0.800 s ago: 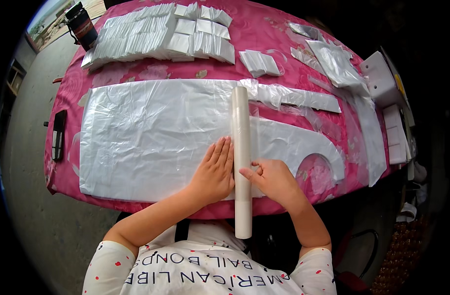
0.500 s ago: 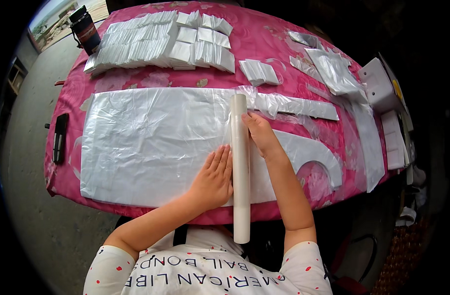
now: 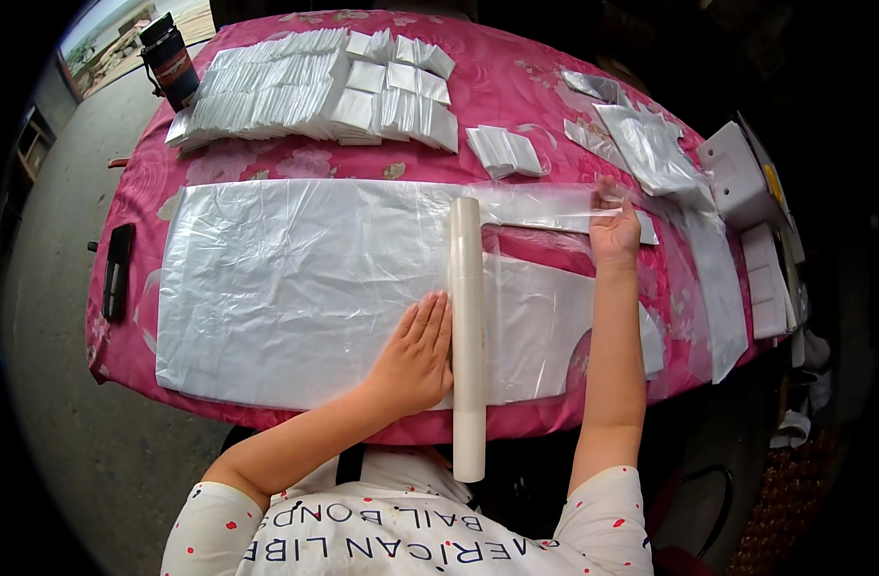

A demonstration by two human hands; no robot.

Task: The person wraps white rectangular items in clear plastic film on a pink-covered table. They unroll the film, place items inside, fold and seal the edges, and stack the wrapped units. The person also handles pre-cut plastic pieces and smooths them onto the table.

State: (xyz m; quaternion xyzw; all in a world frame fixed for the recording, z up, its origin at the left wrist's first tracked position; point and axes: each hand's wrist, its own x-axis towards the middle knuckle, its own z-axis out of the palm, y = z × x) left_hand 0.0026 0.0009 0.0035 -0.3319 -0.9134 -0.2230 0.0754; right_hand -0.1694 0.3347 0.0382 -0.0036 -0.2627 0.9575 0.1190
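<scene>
A stack of white plastic carrier bags (image 3: 295, 288) lies flat on the table, its handle ends toward the right. Across it rests a long off-white tube (image 3: 468, 336), whose near end sticks out past the table edge. My left hand (image 3: 420, 360) lies flat on the bags, fingers together and outstretched, its edge against the tube. Right of the tube, my right hand (image 3: 616, 226) is at the far handle of the top bag, with thin clear plastic (image 3: 545, 204) drawn over its fingers. Those fingers look curled on the film, partly veiled by it.
Rows of folded white packets (image 3: 266, 96) fill the far left, with a smaller packet pile (image 3: 504, 152) beside them. A dark flask (image 3: 170, 62) and a black cutter-like tool (image 3: 119, 272) sit at the left edge. Loose plastic (image 3: 650, 144) and white containers (image 3: 737, 168) are at right.
My right hand has left the tube and moved right to the handle end, spreading the bunched clear film along the handle. My left hand and the tube have hardly moved.
</scene>
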